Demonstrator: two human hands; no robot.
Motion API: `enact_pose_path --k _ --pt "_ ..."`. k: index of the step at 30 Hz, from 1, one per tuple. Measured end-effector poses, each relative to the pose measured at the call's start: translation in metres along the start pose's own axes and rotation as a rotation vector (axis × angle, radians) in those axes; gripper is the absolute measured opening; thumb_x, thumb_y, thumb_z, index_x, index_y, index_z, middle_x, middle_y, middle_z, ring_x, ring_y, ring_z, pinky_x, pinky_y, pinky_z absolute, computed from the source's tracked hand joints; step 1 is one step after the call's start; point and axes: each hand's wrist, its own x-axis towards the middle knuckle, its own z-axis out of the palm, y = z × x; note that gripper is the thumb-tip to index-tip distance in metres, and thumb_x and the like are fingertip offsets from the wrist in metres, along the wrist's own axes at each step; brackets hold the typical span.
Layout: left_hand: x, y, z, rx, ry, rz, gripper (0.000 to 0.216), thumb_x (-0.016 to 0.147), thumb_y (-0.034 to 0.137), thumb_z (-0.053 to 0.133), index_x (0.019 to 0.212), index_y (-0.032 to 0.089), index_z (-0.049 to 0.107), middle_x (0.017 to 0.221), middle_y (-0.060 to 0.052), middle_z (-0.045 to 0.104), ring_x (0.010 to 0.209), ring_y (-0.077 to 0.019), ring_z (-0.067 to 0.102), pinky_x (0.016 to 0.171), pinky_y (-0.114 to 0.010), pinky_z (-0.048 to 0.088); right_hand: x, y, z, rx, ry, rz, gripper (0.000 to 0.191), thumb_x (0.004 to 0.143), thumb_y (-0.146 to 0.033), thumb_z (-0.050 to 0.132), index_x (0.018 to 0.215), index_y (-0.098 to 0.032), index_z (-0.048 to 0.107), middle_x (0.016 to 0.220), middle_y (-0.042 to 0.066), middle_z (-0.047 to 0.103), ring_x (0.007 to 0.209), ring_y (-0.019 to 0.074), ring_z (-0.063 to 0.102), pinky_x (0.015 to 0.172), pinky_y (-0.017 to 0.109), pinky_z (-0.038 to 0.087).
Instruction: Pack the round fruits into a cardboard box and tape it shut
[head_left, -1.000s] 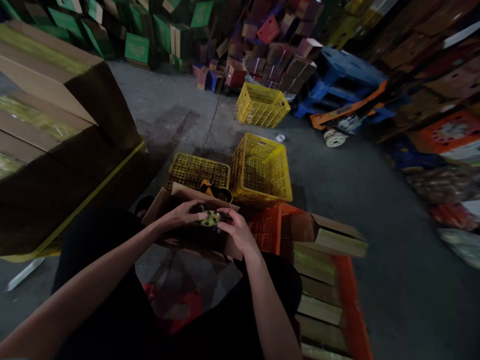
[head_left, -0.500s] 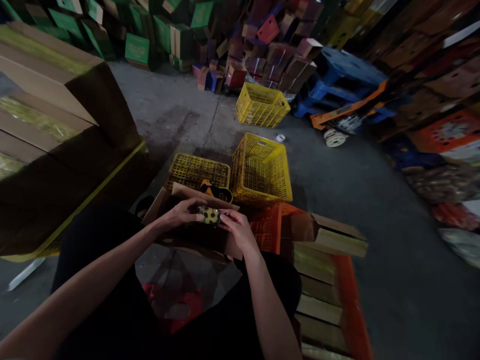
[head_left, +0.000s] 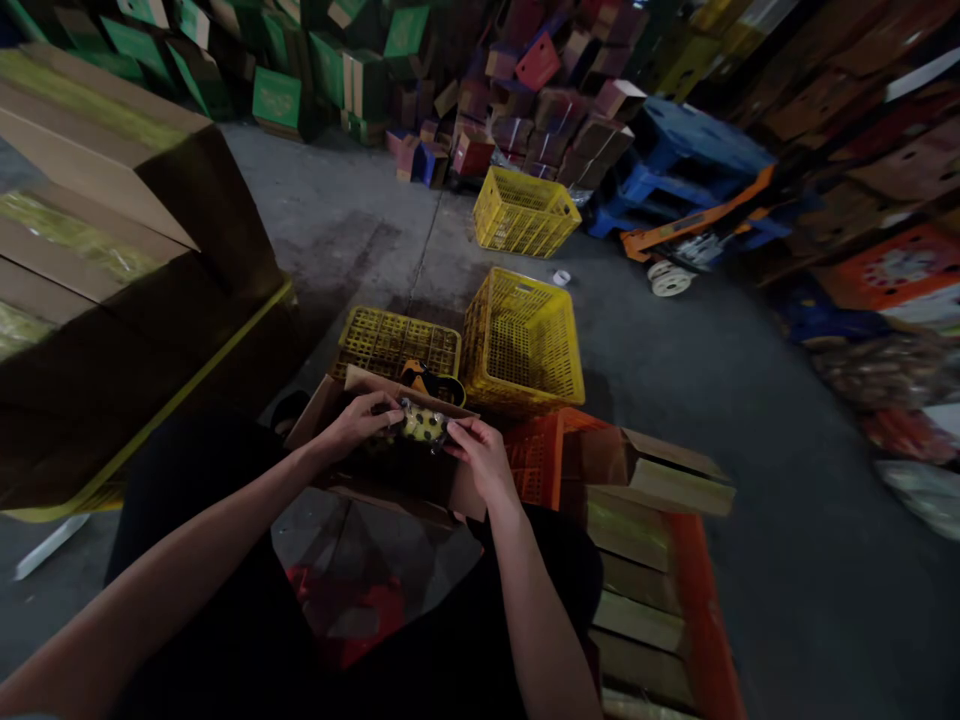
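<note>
Between my two hands is a small yellow packet with black spots (head_left: 424, 424), in shiny clear wrap. My left hand (head_left: 362, 422) pinches its left end with thumb and fingers. At the other end, the fingertips of my right hand (head_left: 481, 458) are closed on the wrap. Both hands are over an open cardboard box (head_left: 312, 412) in front of my knees. Its flaps stand up, and the dark inside is hard to make out. Just behind the box, an orange and black tape dispenser (head_left: 429, 381) rests on an upturned yellow crate (head_left: 397, 338).
Yellow crates (head_left: 523, 340) stand ahead. On my right, an orange crate (head_left: 709, 610) holds cardboard boxes (head_left: 637, 572). Large taped cartons (head_left: 112, 150) are stacked at left. Farther off are an orange pallet jack (head_left: 694, 225), blue pallets (head_left: 697, 140) and piled green boxes (head_left: 277, 98).
The packet has turned so more of its spotted face shows, and its right end tilts lower. My left fingers have shifted slightly up and left along it.
</note>
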Motion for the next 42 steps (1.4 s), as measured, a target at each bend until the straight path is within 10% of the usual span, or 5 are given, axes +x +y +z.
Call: enact_pose_path --k 22,42 --pt "0.003 -0.002 0.001 -0.268 0.100 -0.056 0.049 0.068 0.054 0.083 0.086 0.016 0.059 0.094 -0.003 0.059 0.088 -0.0186 0.061 0.076 -0.037 0.060 0.003 -0.002 0.005 0.087 -0.060 -0.036 0.034 0.062 -0.042 0.089 0.069 -0.019 0.065 0.076 -0.002 0.068 0.075 0.0162 0.066 0.079 0.034 0.059" --pt "0.003 -0.005 0.002 -0.253 0.079 -0.106 0.055 0.072 0.057 0.079 0.105 0.014 0.065 0.101 -0.009 0.066 0.091 -0.0234 0.065 0.073 -0.037 0.059 -0.001 0.001 0.005 -0.031 -0.306 0.036 0.032 0.076 -0.035 0.078 0.104 -0.023 0.067 0.093 0.001 0.073 0.078 0.0168 0.070 0.079 0.035 0.059"
